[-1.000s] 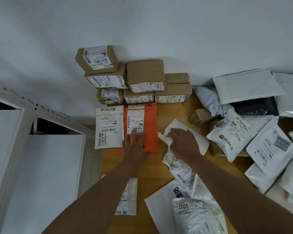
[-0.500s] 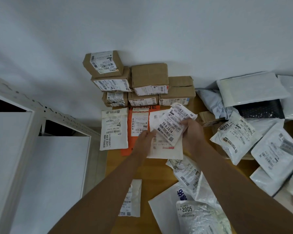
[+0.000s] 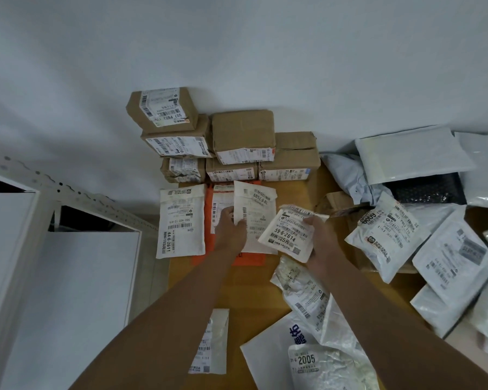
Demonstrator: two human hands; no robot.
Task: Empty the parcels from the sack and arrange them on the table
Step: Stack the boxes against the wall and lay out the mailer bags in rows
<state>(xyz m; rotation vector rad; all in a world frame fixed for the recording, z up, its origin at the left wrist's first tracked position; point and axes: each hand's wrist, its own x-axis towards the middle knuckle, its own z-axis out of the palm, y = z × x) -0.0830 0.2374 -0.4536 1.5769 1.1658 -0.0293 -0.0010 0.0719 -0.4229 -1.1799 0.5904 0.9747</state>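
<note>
My left hand (image 3: pixel 233 230) pinches the left edge of a flat white envelope (image 3: pixel 255 208) labelled 59-6-2609, which lies over the orange mailer (image 3: pixel 209 209). My right hand (image 3: pixel 320 240) grips a second white envelope (image 3: pixel 289 233) labelled 59-6-2614, tilted just above the wooden table (image 3: pixel 251 291). Another white envelope (image 3: pixel 182 220), marked 44-6-2611, lies flat left of the orange mailer. No sack shows in view.
Several brown cartons (image 3: pixel 237 142) are stacked against the white wall. A heap of grey and white poly bags (image 3: pixel 423 220) fills the right side. More bags (image 3: pixel 307 299) and a small envelope (image 3: pixel 213 342) lie near me. A white metal shelf (image 3: pixel 40 249) stands left of the table.
The two envelopes, held together half a second ago, are now apart: the left one lies over the orange mailer, and the right one has moved right and down in my right hand.
</note>
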